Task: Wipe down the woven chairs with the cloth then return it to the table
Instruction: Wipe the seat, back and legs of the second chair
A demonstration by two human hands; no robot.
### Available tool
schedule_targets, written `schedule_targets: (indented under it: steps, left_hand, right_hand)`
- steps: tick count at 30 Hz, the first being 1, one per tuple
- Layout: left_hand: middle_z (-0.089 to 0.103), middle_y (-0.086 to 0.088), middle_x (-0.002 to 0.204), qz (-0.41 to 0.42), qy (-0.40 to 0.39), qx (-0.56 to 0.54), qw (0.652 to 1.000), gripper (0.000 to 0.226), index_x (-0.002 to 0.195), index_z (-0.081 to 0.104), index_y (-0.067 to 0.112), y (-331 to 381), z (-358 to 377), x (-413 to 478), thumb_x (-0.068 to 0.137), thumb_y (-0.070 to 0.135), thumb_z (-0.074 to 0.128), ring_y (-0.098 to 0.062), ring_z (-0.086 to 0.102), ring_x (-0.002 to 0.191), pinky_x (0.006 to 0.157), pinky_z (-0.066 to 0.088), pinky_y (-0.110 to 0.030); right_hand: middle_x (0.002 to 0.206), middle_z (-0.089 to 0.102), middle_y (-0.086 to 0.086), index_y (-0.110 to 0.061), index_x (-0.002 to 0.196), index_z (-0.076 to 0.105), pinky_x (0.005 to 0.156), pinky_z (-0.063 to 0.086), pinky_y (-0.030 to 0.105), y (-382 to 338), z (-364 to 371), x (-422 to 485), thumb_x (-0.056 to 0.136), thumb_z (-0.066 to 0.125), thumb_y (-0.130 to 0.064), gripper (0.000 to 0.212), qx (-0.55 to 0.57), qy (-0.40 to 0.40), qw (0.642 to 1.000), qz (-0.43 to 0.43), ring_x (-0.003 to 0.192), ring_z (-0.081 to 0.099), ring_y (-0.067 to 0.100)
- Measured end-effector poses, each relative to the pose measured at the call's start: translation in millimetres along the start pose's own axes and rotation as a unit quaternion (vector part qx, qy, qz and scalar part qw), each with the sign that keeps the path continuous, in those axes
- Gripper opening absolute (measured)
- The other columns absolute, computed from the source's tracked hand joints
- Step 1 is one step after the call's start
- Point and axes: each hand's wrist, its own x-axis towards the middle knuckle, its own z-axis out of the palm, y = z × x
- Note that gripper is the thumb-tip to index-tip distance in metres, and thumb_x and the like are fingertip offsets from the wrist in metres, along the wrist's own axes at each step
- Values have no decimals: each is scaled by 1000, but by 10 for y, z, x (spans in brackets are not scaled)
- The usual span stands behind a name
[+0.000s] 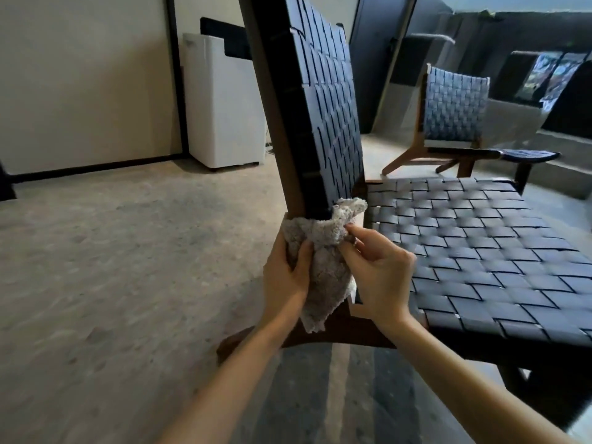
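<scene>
- Left hand [290, 277] closed round the bunched grey cloth [323, 251], thumb across the front of it; right hand [381, 267] pinching the cloth's upper fold between thumb and forefinger. Both clamped on the one cloth, close together, at the foot of the near woven chair's backrest [323, 100].
- Cloth pressed against the lower corner of the backrest frame, where the dark wooden upright [275, 123] meets the seat [480, 248]; a loose tail hanging down toward the chair's base.
- Judged as the step in hand: regathering the cloth into a firmer pad while working the corner joint.
- Best done with a flat, clean face folded outward, loose tail tucked in so as not to drag on the floor [128, 267].
- Worth following the weave's straps along their length, with steady pressure into the gaps.
- Second woven chair [455, 113] well apart, farther back; probably yet to be wiped.
- No table in view.
</scene>
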Motion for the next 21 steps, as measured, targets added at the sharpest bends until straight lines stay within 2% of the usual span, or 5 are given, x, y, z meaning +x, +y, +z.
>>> schedule_targets:
  steps: [2,6,10,14,21]
  left_hand:
    - [59,14,113,-10,-7,3,1000,42,135,48,16,-152,61,-131,94,25,55,10,54,98,81,42,-1]
    - [58,26,100,-32,-26,-5,999,27,118,51,34,-374,130,-320,94,24,56,18,55,90,77,43,-4]
    - [59,25,99,-61,-65,29,996,21,106,50,42,-578,150,-449,92,29,58,18,55,92,76,43,-2]
    - [60,32,90,-46,-97,85,991,19,101,49,45,-730,95,-439,91,32,59,19,55,89,73,41,0]
    - [58,41,85,-23,-114,177,977,33,110,59,4,-804,3,-398,88,28,61,24,52,76,60,31,7]
  right_hand:
    - [97,73,0,-6,103,73,76,59,26,139,-75,-138,78,76,-2,26,-26,-15,999,-22,87,69,2]
    - [90,72,3,3,91,74,73,51,6,316,-177,-315,73,77,3,18,-111,-39,985,-123,80,65,0]
    - [73,71,8,2,79,70,47,56,33,524,-362,-460,79,71,-7,9,-203,-128,959,-150,57,67,17]
    - [67,67,5,-1,75,68,41,52,33,649,-452,-493,79,74,-8,10,-237,-203,937,-159,52,63,22]
    - [64,62,5,-3,64,64,43,51,36,581,-536,-222,84,64,-14,23,-225,-362,896,-120,51,58,24]
